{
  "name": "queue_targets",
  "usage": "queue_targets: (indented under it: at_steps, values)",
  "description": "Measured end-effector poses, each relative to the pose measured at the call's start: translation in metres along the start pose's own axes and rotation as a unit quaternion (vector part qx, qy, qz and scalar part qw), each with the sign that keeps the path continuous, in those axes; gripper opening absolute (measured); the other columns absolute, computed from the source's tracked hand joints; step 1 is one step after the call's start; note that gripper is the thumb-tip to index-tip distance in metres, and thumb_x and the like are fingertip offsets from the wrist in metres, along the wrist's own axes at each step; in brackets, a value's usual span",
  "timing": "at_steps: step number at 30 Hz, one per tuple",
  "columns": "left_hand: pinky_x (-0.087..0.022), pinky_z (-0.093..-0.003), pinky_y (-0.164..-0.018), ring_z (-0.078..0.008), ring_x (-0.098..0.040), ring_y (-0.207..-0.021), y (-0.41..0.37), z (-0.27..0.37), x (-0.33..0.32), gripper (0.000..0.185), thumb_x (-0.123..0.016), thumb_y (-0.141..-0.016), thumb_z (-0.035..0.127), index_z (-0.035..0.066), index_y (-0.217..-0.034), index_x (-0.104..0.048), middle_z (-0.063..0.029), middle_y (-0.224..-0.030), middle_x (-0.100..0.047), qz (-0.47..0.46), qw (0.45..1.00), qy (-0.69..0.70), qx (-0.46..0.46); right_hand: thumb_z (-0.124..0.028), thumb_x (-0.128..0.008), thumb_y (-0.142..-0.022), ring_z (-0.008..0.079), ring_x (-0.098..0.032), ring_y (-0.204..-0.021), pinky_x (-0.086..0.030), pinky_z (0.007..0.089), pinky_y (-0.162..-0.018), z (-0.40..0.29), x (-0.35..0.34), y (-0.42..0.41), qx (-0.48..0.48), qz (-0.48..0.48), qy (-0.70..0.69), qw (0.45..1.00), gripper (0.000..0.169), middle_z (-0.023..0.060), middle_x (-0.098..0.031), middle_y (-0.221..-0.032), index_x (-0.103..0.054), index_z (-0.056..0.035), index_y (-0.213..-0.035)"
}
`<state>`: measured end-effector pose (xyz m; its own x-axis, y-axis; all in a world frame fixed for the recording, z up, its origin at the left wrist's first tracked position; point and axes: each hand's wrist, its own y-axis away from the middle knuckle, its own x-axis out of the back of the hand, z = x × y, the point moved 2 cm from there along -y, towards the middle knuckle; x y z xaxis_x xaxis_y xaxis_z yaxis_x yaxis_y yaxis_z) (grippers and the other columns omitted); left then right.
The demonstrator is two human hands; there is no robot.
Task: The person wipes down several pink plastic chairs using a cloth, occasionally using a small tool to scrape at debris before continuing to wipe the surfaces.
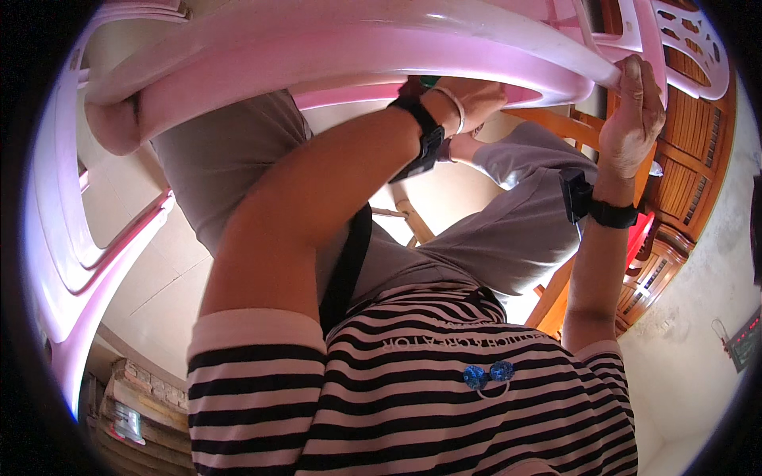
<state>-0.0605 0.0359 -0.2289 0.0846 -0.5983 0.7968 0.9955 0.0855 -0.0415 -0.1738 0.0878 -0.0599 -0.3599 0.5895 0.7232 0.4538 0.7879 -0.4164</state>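
A pink plastic chair (357,47) spans the top of the view, above my lap. At its right end, my right hand (634,119) is closed around a pale pink rail or leg. My left hand (470,101) reaches across beneath the curved pink edge. Its fingers are partly hidden, and whether they hold anything cannot be told. A small green item (428,81) shows beside the left wrist, partly covered by the chair. Each wrist bears a black strap with a device; a pale bangle is on the left wrist too.
More pink plastic chairs (65,238) stand at the left, and a pink patterned chair back (693,47) is at the upper right. Wooden furniture with slatted panels (684,143) runs along the right wall. A red object (640,238) lies near my right forearm. Bamboo-like poles (417,223) show between my legs.
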Motion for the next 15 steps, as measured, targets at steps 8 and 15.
queue_targets:
  at_steps: [8, 15]
  values:
    - [-0.055, -0.0435, -0.086, -0.034, -0.068, -0.095, 0.006, -0.034, 0.014, 0.034, -0.057, -0.089, 0.002, -0.001, -0.122, -0.061, -0.0221, -0.109, -0.068, 0.086, 0.99, 0.111, 0.019, -0.026, -0.061, -0.098, 0.0101, -0.04, -0.064, -0.031, 0.0272, -0.059, -0.019, 0.004, -0.004, 0.114, -0.083, 0.034, 0.989, 0.029, -0.0007, -0.047, -0.068, -0.058, -0.0013, -0.083]
    - [-0.055, -0.0436, -0.084, -0.0347, -0.069, -0.094, 0.032, -0.046, 0.019, 0.033, -0.058, -0.088, 0.003, -0.001, -0.121, -0.061, -0.023, -0.109, -0.068, 0.117, 0.991, 0.031, 0.052, -0.033, -0.063, -0.097, 0.0102, -0.048, -0.064, -0.037, 0.027, -0.06, -0.03, -0.006, -0.004, 0.09, -0.131, 0.036, 0.987, 0.032, 0.0004, -0.055, -0.07, -0.062, -0.0022, -0.088]
